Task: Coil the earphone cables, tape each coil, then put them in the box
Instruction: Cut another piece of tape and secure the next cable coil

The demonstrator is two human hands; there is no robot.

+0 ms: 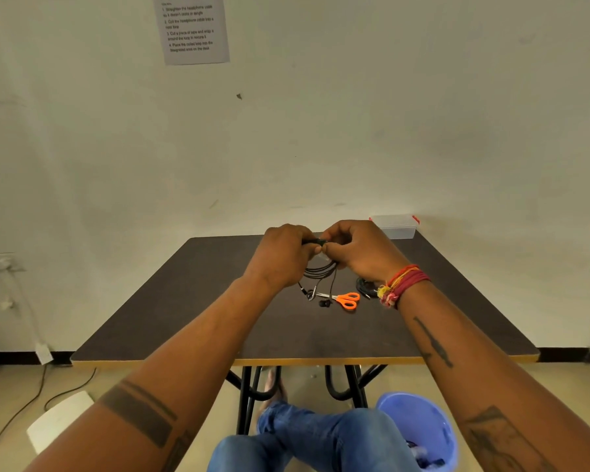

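The person is holding a coil of black earphone cable (pixel 321 269) above the middle of the table (pixel 184 301). Both hands are meeting at the top of the coil. The left hand (pixel 281 255) is gripping the gathered loops, with its fingers curled around the bundle. The grip of the right hand (pixel 358 250) is pinching the same place from the other side, thumb against fingers; I cannot tell if a piece of tape is between them, it is too small to see.

The coil is hanging down from the two grips, so its loops are lying below and between the hands, and loose ends with an earbud (pixel 324 303) are dangling down to the table. I judge this is the taping step for this coil, and it is not finished yet.

The box (pixel 394 227), clear with red clips, is standing at the far right corner of the table, beyond the right hand. The right hand is nearer to it, so carrying the coil there is looking easier for that hand. Nothing is standing between the hands and the box.

The orange-handled scissors (pixel 344 299) are lying on the table just below the coil, and the dangling ends could catch on them. Another dark cable bundle (pixel 365 286) is lying near the right wrist.
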